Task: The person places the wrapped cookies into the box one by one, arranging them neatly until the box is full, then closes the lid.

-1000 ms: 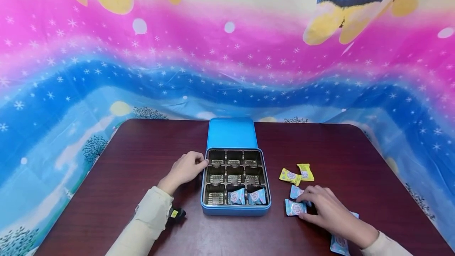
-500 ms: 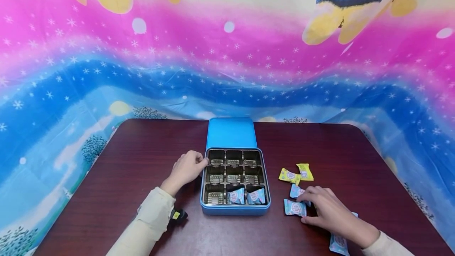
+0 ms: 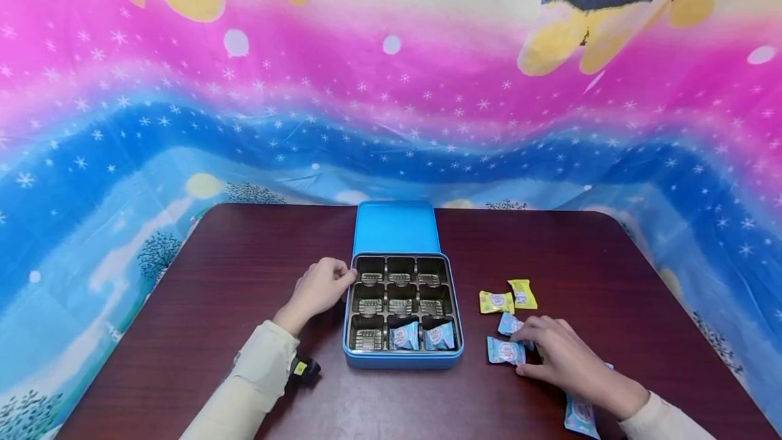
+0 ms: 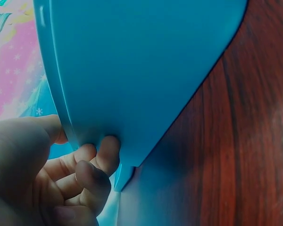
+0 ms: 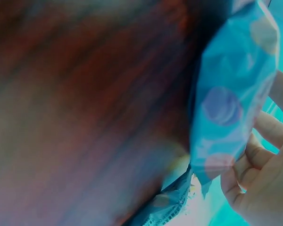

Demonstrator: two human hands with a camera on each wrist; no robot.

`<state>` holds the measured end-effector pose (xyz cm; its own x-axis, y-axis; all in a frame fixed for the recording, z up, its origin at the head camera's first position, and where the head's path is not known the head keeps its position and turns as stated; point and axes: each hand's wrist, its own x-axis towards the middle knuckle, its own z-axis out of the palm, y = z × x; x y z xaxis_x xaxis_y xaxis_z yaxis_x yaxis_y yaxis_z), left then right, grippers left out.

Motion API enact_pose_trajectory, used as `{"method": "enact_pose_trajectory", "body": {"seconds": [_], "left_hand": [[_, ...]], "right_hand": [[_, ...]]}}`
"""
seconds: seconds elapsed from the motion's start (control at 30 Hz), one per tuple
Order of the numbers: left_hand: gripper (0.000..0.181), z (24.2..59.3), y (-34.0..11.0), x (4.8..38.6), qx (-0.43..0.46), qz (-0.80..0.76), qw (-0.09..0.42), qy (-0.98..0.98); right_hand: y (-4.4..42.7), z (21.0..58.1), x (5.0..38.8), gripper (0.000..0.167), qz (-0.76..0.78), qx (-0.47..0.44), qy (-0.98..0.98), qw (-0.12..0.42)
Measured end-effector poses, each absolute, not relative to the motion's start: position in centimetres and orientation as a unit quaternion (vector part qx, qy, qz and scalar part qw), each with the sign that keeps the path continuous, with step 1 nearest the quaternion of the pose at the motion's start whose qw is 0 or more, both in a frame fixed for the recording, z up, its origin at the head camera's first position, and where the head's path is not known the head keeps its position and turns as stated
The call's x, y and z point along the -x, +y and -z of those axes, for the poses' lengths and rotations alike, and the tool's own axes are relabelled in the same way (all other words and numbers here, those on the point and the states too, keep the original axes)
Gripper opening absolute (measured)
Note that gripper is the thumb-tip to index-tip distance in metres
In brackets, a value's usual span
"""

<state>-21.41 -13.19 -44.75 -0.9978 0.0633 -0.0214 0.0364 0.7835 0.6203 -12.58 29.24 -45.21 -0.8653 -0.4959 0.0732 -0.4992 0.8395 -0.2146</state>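
A blue tin [image 3: 403, 361] with a gold divided tray stands mid-table. Two blue wrapped candies [image 3: 404, 337] lie in its front middle and front right compartments. At the tin's left rim, my left hand [image 3: 316, 292] pinches the edge, thumb on top and fingertips against the side wall. My right hand [image 3: 565, 358] lies over the candies on the right, thumb and forefinger apart. Its fingertips touch a blue candy [image 3: 509, 323]; another blue candy [image 3: 505, 350] lies by the thumb. In the right wrist view a large blue wrapper [image 5: 236, 94] partly hides the fingers.
The tin's blue lid [image 3: 396, 228] lies open behind it. Two yellow candies [image 3: 497, 302] sit right of the tin. Another blue candy [image 3: 582, 417] is beside the right wrist. A black device [image 3: 307, 370] shows near the left sleeve. A printed cloth hangs behind the table.
The near yellow candy has turned slightly, and the blue candy by my right thumb has shifted a little away from me. My left hand stays at the tin's rim.
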Motion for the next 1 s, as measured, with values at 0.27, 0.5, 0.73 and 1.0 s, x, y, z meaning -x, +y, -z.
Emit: {"method": "enact_pose_trajectory", "body": {"seconds": [0.27,0.5,0.73,1.0], "left_hand": [[0.04,44.7,-13.2,21.4,-0.026,-0.331,0.024,0.943],[0.042,44.7,-13.4,21.4,-0.031,-0.336,0.026,0.941],[0.041,44.8,-13.5,21.5,-0.035,-0.342,0.035,0.938],[0.043,45.0,-13.5,21.6,-0.038,-0.343,0.036,0.938]], "right_hand": [[29.5,44.8,12.5,0.03,-0.14,-0.26,-0.955,0.011],[29.6,43.9,12.9,0.03,-0.212,-0.275,-0.938,-0.014],[29.7,43.6,13.2,0.031,-0.253,-0.257,-0.931,-0.05],[29.7,43.1,13.4,0.034,-0.276,-0.219,-0.933,-0.07]]}}
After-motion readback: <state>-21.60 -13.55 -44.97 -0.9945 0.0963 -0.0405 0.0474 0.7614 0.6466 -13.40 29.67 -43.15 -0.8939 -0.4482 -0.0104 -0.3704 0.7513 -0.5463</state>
